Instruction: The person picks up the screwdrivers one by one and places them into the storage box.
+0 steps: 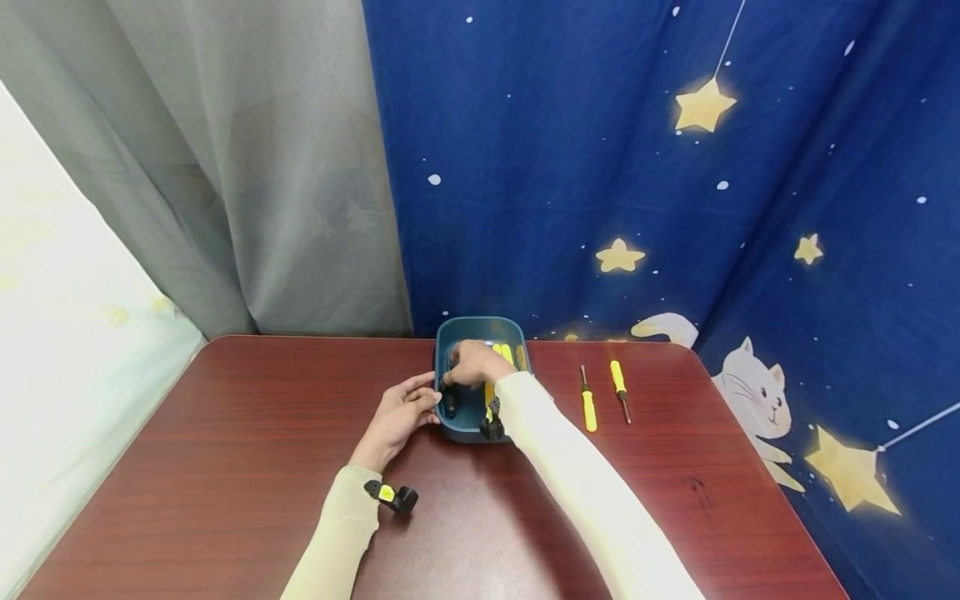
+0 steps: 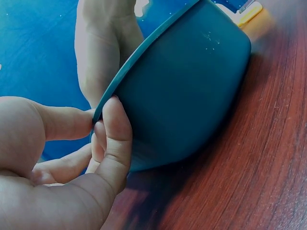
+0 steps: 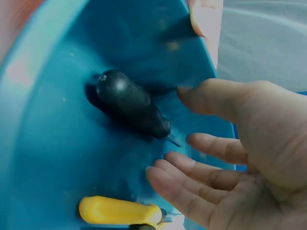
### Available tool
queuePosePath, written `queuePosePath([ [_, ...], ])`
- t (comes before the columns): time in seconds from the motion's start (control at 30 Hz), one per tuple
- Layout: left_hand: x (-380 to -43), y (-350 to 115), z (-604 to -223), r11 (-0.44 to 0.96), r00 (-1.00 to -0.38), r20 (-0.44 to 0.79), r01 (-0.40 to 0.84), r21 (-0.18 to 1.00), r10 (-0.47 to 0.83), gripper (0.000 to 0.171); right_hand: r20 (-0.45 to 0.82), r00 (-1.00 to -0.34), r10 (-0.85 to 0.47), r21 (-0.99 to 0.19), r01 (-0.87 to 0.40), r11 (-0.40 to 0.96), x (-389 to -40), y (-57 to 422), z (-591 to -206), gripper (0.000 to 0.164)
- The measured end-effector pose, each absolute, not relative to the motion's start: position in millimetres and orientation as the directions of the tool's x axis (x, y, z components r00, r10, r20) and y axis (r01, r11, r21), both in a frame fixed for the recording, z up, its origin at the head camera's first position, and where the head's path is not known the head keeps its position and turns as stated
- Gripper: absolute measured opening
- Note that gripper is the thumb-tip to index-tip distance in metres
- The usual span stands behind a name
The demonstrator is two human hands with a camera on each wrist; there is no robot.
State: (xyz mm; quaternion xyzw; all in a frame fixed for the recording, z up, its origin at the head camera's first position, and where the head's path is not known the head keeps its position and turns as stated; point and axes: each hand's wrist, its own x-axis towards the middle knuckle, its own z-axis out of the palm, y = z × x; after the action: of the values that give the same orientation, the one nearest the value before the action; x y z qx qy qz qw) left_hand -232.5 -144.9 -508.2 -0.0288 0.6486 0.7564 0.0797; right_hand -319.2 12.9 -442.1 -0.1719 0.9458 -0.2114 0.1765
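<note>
A teal plastic bin (image 1: 459, 433) stands on the table near its back edge. My left hand (image 1: 397, 421) pinches the bin's left rim between thumb and fingers, seen closely in the left wrist view, where the bin wall (image 2: 182, 91) fills the middle. My right hand (image 1: 480, 364) reaches down into the bin. In the right wrist view the right hand (image 3: 249, 139) has its thumb and fingers spread apart, holding nothing, beside a black-handled screwdriver (image 3: 127, 103) lying on the bin floor. Its thin metal shaft points toward the fingers. A yellow-handled screwdriver (image 3: 117, 210) lies farther along inside the bin.
Two yellow-handled screwdrivers, one nearer (image 1: 589, 408) and one farther right (image 1: 618, 379), lie on the dark red wooden table (image 1: 285, 433) right of the bin. Behind the table hang a grey curtain (image 1: 300, 208) and a blue starred curtain (image 1: 525, 167).
</note>
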Motion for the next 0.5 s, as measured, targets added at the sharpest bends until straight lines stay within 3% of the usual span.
queuePosePath([
  [0.17,-233,-145,-507,-0.137,-0.986,-0.144,-0.155,0.978,0.088,0.052,-0.216,-0.878,-0.428,-0.382,-0.327,0.864,-319,19,-436,0.066],
  [0.5,-233,-145,-509,-0.145,-0.985,-0.146,-0.158,0.977,0.093,0.052,-0.189,-0.855,-0.483,-0.341,-0.404,0.849,-317,41,-429,0.072],
])
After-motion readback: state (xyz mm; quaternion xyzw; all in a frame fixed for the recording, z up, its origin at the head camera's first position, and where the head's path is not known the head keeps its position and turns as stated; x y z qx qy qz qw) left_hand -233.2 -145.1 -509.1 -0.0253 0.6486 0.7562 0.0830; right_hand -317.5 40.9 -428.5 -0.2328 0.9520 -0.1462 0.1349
